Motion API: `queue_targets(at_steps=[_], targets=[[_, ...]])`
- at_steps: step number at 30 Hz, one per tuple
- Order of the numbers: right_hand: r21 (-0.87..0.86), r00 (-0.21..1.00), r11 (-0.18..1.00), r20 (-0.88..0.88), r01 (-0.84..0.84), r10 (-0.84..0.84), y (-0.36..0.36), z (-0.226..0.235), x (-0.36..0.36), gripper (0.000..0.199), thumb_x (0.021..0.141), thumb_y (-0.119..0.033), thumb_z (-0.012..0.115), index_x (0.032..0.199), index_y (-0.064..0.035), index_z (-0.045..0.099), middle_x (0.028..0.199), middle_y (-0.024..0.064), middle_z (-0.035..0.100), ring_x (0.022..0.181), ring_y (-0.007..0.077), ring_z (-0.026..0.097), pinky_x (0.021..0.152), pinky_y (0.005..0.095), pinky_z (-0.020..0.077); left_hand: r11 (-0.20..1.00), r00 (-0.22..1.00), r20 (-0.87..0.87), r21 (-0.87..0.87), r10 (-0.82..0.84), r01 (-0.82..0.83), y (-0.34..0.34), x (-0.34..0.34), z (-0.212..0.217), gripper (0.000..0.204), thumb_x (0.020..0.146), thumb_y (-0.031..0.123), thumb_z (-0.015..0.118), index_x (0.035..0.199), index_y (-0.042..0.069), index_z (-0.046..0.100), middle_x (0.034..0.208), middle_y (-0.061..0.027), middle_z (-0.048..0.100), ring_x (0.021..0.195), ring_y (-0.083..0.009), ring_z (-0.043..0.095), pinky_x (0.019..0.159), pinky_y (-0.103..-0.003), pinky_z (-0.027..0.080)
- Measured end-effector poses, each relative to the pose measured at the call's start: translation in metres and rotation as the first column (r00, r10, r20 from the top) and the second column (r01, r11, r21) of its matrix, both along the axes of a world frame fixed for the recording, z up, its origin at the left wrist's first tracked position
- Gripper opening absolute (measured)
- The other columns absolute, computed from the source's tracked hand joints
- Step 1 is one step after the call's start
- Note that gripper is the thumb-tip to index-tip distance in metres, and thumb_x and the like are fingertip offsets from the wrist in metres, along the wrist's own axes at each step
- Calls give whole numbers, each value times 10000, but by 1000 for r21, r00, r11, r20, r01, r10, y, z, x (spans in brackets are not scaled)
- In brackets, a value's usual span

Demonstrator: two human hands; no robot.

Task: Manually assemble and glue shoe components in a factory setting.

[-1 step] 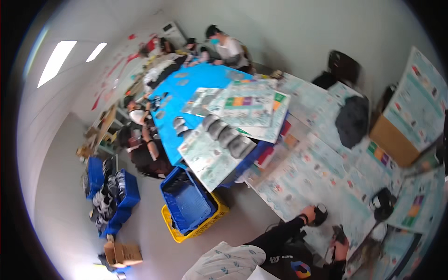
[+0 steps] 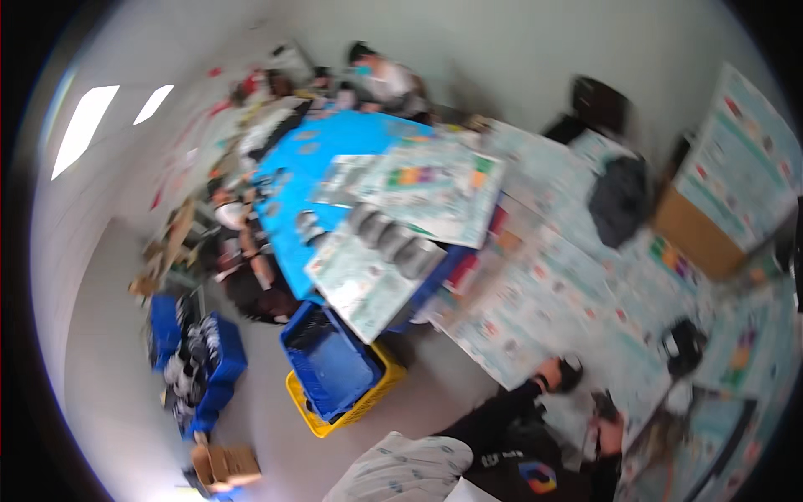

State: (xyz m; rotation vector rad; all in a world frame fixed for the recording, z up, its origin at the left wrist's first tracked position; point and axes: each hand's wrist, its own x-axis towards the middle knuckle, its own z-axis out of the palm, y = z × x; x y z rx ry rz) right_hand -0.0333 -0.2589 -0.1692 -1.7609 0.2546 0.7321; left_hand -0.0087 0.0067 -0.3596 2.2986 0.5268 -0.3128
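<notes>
My left hand [image 2: 549, 373] reaches over the printed sheets on the near right table and is closed on a dark rounded piece [image 2: 571, 374] with a pale patch on it. Blur hides what kind of piece it is. To its right, my right hand [image 2: 611, 433] grips a small dark object [image 2: 604, 406] that sticks up past the fingers; its kind cannot be made out. The two hands are apart. Further right on the sheets lies a black object [image 2: 683, 345] with a light patch.
A dark cloth bundle [image 2: 619, 201] lies farther back. Grey curved pieces [image 2: 393, 241] sit in a row on a board at the blue-topped table [image 2: 293, 251]. A blue crate [image 2: 330, 360] rests in a yellow basket [image 2: 389, 376] on the floor. Co-workers [image 2: 389, 84] sit around the far table.
The whole view has shifted slightly, mostly leftward, and is more blurred. Both hands keep their grips and nearly the same places over the table.
</notes>
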Motion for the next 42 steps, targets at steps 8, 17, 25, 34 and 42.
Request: queue_targets(at_steps=[8, 17, 25, 34, 42], targets=[[34, 993, 999, -117, 6, -2, 63, 21, 30, 268, 827, -94, 657, 1087, -33, 638, 794, 31, 653, 547, 100, 527, 469, 286, 427, 984, 985, 172, -176, 10, 21, 58, -2, 41, 333, 894, 250, 664, 1125, 11, 662, 949, -191, 710, 886, -369, 685, 795, -456, 550], [-215, 981, 966, 103, -142, 167, 91, -16, 31, 300, 792, -149, 623, 1064, -26, 646, 851, 212, 671, 814, 408, 639, 715, 450, 495, 968, 986, 163, -252, 32, 10, 58, -20, 45, 318, 948, 214, 582, 1167, 7, 683, 970, -163, 737, 855, -259, 722, 757, -358, 552], [-243, 965, 957, 168, -157, 201, 98, -5, 46, 302, 813, -223, 631, 1036, -21, 657, 934, 230, 680, 942, 453, 619, 793, 460, 504, 951, 994, 80, -306, 79, -51, 55, -17, 68, 287, 916, 220, 645, 1132, 39, 699, 960, -145, 741, 867, -283, 723, 778, -382, 564], [-350, 952, 919, 175, -180, 253, 90, -13, 48, 274, 821, -191, 568, 1014, -13, 647, 908, 258, 666, 930, 478, 611, 779, 521, 489, 931, 995, 73, -362, 74, -43, 54, -13, 77, 320, 910, 258, 678, 1126, 22, 689, 948, -144, 739, 856, -276, 724, 768, -379, 565], [-379, 953, 917, 209, -126, 218, 85, -17, 52, 280, 813, -173, 590, 1049, -39, 657, 974, 246, 675, 976, 464, 607, 820, 502, 490, 943, 995, 89, -333, 50, -18, 54, -11, 77, 338, 899, 280, 706, 1116, 21, 688, 944, -145, 737, 846, -276, 721, 758, -385, 565]])
